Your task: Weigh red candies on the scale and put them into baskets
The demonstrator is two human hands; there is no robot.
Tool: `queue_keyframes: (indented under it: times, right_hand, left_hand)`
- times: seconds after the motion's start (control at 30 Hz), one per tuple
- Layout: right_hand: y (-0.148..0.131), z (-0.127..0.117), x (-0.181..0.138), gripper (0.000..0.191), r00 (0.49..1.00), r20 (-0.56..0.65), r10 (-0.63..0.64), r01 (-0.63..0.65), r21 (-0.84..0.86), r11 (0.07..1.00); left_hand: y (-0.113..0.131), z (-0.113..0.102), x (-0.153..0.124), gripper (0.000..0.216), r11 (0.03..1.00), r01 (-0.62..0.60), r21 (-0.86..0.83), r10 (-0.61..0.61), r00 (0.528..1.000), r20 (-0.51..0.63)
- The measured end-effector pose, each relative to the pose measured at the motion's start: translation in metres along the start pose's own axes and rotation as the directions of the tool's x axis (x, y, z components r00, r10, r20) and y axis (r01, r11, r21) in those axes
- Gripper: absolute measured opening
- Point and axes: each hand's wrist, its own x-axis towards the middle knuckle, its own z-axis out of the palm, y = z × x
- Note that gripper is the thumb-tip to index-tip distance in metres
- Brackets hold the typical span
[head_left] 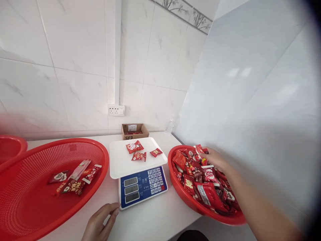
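My right hand [215,158] reaches into the right-hand red basket [185,198], its fingers closed on a small red-and-white wrapped candy [199,149] at the pile's far edge. Many wrapped candies [209,174] in red, pink and brown fill that basket. My left hand [100,223] rests by the lower left corner of the digital scale [144,187], thumb and forefinger slightly apart with nothing seen between them. On the scale's white tray [120,165] lie three red wrapped pieces: one larger candy [134,146], another candy [139,156] and a small one [155,152].
A large red basket [32,209] on the left holds several wrapped snacks [74,186]. Another red basket [11,147] is partly visible behind it. Behind the scale stands a cardboard box [135,136] with red packets inside. A wall socket [116,110] sits above the white table [140,222].
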Motion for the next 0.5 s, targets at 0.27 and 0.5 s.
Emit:
queue_keyframes:
  times: [0.27,0.5]
  right_hand:
    - [-0.023,0.01,0.01,0.026,0.981,-0.177,-0.077,0.108,0.172,0.979]
    - [-0.098,0.089,-0.002,0.026,0.94,0.033,-0.34,0.324,0.23,0.918]
  left_hand:
    - [0.007,0.0,0.002,0.016,1.0,0.028,-0.01,-0.027,0.999,0.036]
    - [0.01,-0.002,0.001,0.016,0.999,0.034,-0.016,-0.033,0.996,0.08]
